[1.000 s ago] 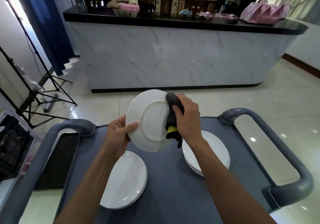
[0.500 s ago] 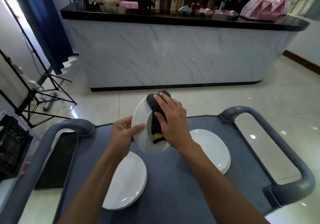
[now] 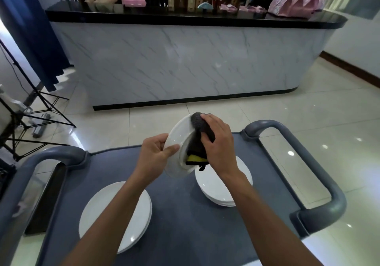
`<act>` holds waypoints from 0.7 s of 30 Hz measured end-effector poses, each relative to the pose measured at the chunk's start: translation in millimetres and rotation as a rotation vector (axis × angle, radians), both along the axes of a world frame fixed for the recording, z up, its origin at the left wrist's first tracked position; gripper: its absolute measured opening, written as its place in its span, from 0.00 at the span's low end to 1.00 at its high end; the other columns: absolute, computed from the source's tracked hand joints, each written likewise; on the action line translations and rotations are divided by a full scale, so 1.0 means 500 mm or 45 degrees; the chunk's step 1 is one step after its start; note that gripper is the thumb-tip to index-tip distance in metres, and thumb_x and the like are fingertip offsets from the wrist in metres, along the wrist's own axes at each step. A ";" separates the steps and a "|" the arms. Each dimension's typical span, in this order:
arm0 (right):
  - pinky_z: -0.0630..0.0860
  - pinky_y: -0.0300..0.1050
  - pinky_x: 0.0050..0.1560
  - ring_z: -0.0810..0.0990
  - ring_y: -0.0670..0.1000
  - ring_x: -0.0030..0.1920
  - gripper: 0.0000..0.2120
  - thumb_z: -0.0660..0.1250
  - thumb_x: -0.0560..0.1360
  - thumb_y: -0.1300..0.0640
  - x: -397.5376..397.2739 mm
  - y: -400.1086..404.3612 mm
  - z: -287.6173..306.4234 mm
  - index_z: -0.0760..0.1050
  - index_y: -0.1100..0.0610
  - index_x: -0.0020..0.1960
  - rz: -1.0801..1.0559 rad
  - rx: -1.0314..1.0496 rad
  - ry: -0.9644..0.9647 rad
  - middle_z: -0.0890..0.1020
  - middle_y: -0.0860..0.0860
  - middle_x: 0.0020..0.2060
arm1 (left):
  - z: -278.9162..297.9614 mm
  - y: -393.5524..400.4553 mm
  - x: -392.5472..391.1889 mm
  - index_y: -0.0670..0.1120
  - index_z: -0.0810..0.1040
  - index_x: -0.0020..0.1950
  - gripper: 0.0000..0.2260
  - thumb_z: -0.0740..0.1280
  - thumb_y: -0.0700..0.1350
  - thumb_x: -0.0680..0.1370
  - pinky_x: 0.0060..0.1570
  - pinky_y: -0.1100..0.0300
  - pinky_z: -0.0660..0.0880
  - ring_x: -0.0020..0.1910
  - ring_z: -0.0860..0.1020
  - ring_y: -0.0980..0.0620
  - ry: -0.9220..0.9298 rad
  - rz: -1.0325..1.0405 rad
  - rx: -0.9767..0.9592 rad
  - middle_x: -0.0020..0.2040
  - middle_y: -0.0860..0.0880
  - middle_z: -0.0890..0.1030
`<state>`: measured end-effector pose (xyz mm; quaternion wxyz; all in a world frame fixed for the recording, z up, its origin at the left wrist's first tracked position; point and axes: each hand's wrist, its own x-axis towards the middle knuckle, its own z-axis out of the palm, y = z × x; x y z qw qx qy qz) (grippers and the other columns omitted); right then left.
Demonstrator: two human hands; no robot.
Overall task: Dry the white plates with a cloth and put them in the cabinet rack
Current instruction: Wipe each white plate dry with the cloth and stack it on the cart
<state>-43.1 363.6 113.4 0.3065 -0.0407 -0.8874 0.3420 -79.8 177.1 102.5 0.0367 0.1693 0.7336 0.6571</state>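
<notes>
White china sits in two places on the grey cart [image 3: 185,224]: a stack of plates [image 3: 115,218] lies flat toward the left, and a second stack [image 3: 218,191] lies toward the right, partly hidden under the right forearm. Between them, raised above the cart top, is the plate being dried [image 3: 176,142], tilted nearly on edge.

Judging from this, the drying step is in hand: one plate is mid-wipe and no plate has gone to the cabinet rack, which is not in view. The next move probably calls for finishing the wipe over the rest of the plate, then carrying it away from the cart to wherever the rack stands, with a firm hold on the rim since glazed china is slippery.

Going left to right: the left hand [image 3: 153,158] grips the plate's left rim, thumb across the near face and fingers curled behind it. The right hand [image 3: 218,144] presses a dark grey cloth [image 3: 198,136] against the plate, its fingers [image 3: 207,121] bent over the cloth and held close together near the top rim. A yellow patch of the cloth [image 3: 195,158] shows below the palm.

Beyond the cart stand a marble-fronted bar counter [image 3: 185,60] and, at far left, a black tripod [image 3: 30,109].
</notes>
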 end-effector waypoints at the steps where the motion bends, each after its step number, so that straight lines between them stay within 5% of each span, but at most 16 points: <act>1: 0.60 0.29 0.67 0.71 0.49 0.64 0.24 0.67 0.75 0.65 0.006 0.022 0.001 0.74 0.51 0.69 -0.019 -0.011 0.002 0.76 0.45 0.67 | 0.001 0.018 0.001 0.39 0.84 0.49 0.03 0.71 0.37 0.77 0.40 0.42 0.79 0.41 0.81 0.36 0.069 0.001 -0.085 0.40 0.40 0.84; 4: 0.66 0.42 0.70 0.73 0.53 0.66 0.24 0.66 0.75 0.67 0.024 0.092 0.000 0.74 0.53 0.69 -0.043 -0.054 -0.011 0.77 0.48 0.66 | -0.002 0.078 0.007 0.37 0.80 0.43 0.05 0.71 0.38 0.77 0.30 0.48 0.73 0.34 0.75 0.37 0.268 0.005 -0.316 0.36 0.37 0.78; 6: 0.68 0.48 0.70 0.73 0.54 0.66 0.24 0.66 0.75 0.68 0.041 0.134 -0.004 0.74 0.55 0.69 -0.055 -0.059 -0.020 0.77 0.50 0.66 | -0.008 0.116 0.014 0.40 0.77 0.39 0.07 0.70 0.37 0.77 0.28 0.56 0.67 0.28 0.69 0.48 0.365 0.008 -0.407 0.31 0.41 0.75; 13: 0.68 0.45 0.69 0.72 0.51 0.65 0.23 0.66 0.77 0.65 0.094 0.247 -0.040 0.73 0.53 0.70 -0.105 0.035 -0.101 0.76 0.48 0.66 | -0.053 0.211 0.046 0.47 0.85 0.50 0.09 0.70 0.35 0.75 0.28 0.57 0.68 0.26 0.68 0.47 0.658 0.003 -0.746 0.28 0.50 0.75; 21: 0.66 0.40 0.67 0.71 0.49 0.63 0.24 0.67 0.76 0.64 0.146 0.323 -0.086 0.73 0.51 0.71 -0.118 0.012 -0.163 0.76 0.46 0.67 | -0.086 0.279 0.096 0.45 0.85 0.49 0.14 0.73 0.29 0.70 0.25 0.54 0.77 0.29 0.80 0.46 0.824 -0.016 -0.961 0.33 0.50 0.83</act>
